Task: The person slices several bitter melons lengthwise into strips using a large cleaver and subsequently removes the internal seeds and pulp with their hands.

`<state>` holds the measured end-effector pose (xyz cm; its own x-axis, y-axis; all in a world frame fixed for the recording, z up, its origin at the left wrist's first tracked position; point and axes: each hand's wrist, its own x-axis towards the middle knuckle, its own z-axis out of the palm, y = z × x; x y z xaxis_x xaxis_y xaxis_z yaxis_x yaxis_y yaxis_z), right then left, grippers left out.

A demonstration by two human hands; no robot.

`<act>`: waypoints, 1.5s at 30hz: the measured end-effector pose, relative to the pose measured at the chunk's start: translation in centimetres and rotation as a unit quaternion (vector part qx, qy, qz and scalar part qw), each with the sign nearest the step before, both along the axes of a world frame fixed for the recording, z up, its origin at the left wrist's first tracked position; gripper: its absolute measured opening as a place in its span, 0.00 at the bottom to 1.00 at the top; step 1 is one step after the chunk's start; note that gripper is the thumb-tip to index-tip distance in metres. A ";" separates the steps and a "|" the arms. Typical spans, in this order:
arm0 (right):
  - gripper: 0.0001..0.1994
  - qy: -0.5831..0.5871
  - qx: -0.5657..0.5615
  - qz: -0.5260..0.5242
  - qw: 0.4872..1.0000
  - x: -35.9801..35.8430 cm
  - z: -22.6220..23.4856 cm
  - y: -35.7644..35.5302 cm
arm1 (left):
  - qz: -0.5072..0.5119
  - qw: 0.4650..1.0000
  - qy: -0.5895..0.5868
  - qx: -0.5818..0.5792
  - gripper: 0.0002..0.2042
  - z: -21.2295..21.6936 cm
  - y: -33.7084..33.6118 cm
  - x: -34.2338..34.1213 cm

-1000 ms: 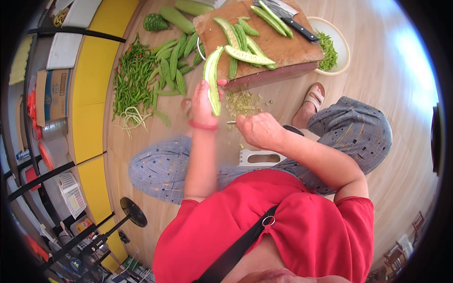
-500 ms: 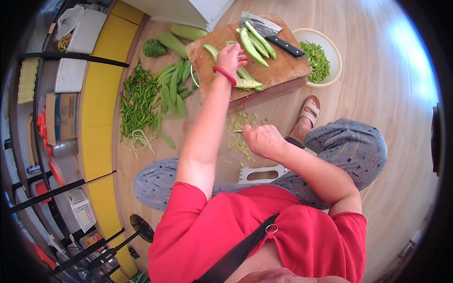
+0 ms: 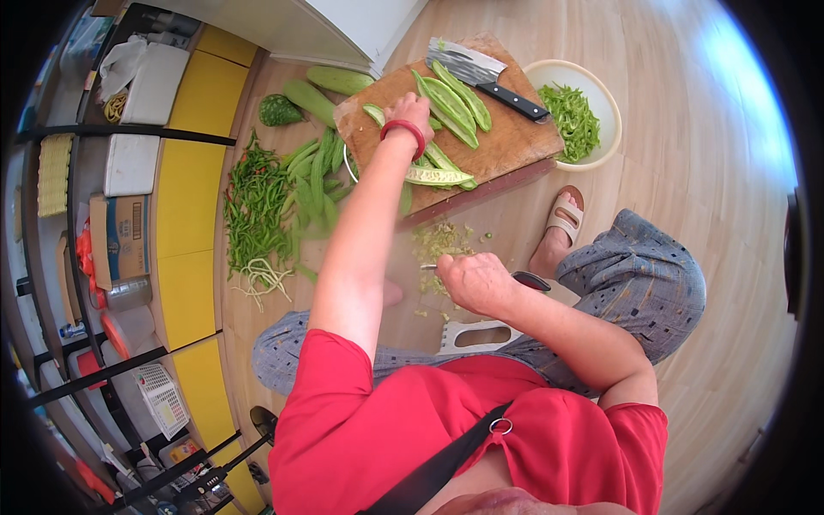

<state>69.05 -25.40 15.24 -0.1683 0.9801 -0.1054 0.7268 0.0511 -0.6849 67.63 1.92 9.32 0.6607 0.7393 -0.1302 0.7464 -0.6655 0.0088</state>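
We're stretched out over the wooden cutting board (image 3: 506,142) on the floor, left hand (image 3: 410,110) reaching far forward, fingers curled down among the halved green gourds (image 3: 451,103) lying on it. Whether it actually grips a piece, we cannot tell; the fingers are hidden from above. A red bangle (image 3: 404,130) sits at that wrist.

Our right hand (image 3: 475,281) hangs back near the knees, closed around a small tool (image 3: 427,267), only its metal tip poking out to the left. Just beyond it lies a scatter of pale green scrapings (image 3: 439,240) on the floor.

A cleaver (image 3: 485,73) rests at the board's far edge, a bowl of chopped greens (image 3: 577,116) beside it, long green beans (image 3: 255,210) off left.
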 end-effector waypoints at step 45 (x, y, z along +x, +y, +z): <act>0.06 -0.076 0.016 -0.019 0.997 -2.7 4.8 2.6 | 0.337 0.455 -0.637 -0.524 0.20 9.6 -21.7 -15.0</act>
<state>66.37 -22.85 19.99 -0.1157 0.9886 -0.0959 0.8241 0.0416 -0.5649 52.66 -19.78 18.89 0.3620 0.8027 -0.4740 -0.2761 0.5779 0.7680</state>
